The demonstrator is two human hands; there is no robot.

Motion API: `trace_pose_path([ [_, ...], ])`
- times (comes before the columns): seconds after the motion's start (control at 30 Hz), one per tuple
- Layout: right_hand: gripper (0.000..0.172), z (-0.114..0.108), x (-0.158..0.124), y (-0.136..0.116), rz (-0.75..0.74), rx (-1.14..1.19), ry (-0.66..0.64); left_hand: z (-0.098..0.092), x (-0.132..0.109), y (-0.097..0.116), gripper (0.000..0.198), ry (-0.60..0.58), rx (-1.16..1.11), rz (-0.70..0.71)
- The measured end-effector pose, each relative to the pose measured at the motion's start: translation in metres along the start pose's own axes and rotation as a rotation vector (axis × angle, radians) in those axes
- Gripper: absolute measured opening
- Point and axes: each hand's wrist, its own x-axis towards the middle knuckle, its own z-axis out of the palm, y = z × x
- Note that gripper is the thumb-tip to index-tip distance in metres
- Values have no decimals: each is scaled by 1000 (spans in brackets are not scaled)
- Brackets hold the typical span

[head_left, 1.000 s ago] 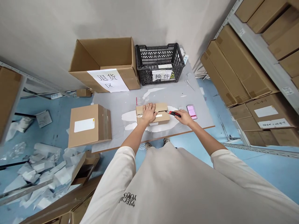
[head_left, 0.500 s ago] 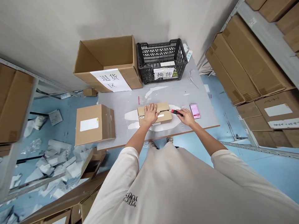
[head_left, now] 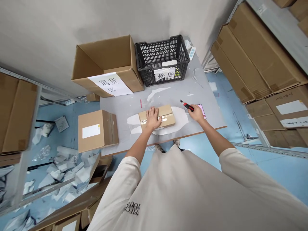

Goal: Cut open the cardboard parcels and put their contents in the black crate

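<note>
A small taped cardboard box (head_left: pixel 166 110) lies on the grey table, on a torn pale patch of its surface. My left hand (head_left: pixel 152 118) rests flat across the left part of this box, fingers spread. To the right of the box, my right hand (head_left: pixel 196 112) is closed around a red and black box cutter (head_left: pixel 187 105). The cutter's blade points up and left, apart from the box. Partly behind my right hand lies a phone (head_left: pixel 202 111) with a pink screen.
At the table's left edge stands a closed carton (head_left: pixel 91 141) with a white label. A large open carton (head_left: pixel 138 85) and a black plastic crate (head_left: pixel 144 75) stand along the back. Shelves with cartons (head_left: pixel 264 64) flank the right, and packing scraps (head_left: pixel 64 166) litter the left floor.
My right hand has lifted the box cutter away from the box's right end, moving slightly up and right. The box's top flaps now lie flatter. My left hand stays on it.
</note>
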Motion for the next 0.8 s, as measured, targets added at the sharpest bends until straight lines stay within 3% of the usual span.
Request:
trace_pose_path([
  [0.17,38,42,-17,22,197,-94,-141,-11,-26,-8,67,50,40,-40],
  [0.3,31,58,-17,53,258,-177,-129,-17,-61,-21,64,59,96,-190],
  [0.57,39,72,-5,77,346,-309,-199,7,-121,-65,68,308,-351,-403],
  [0.8,38,66,-7,72,318,-298,-180,19,-123,-74,61,374,-605,-477],
])
